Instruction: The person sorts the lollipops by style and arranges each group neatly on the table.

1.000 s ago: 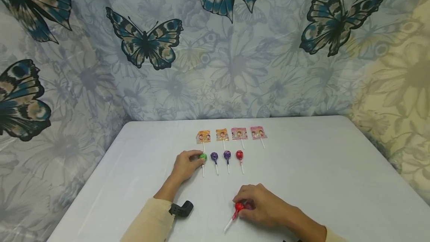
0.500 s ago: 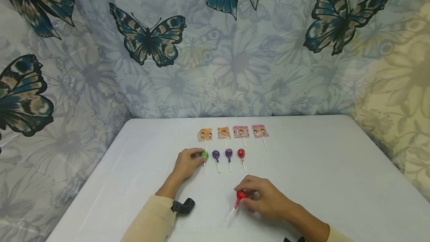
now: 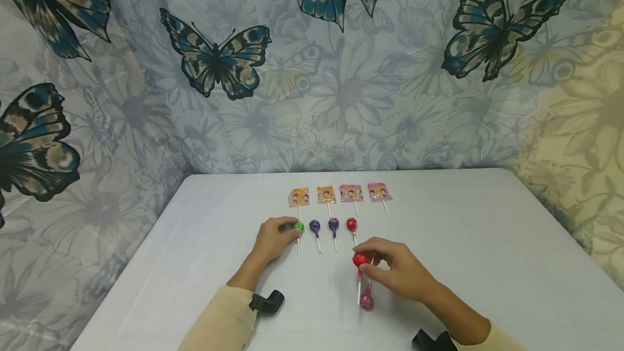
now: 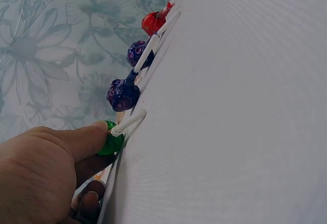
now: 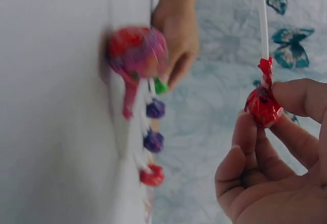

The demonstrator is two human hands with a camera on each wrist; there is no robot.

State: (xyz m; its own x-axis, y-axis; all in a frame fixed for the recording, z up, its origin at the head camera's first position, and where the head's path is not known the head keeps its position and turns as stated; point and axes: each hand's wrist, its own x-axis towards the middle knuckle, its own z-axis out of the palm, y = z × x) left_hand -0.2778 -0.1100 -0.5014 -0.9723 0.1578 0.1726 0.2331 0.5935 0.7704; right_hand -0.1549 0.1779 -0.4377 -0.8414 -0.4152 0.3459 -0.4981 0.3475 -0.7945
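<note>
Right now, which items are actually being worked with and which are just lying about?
In hand:
- red round wrapped lollipop, pinched by the right hand
- green round wrapped lollipop, held by the left hand

Lying about:
- pink round lollipop, under the right hand
- two purple lollipops, one red lollipop in the row
- four flat square-wrapped lollipops behind
- white table

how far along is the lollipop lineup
Done: four flat packets in the back row, four round lollipops in front. In hand: right hand holds a red lollipop above the table; left hand pinches the green lollipop. Left: a pink lollipop lying loose.
</note>
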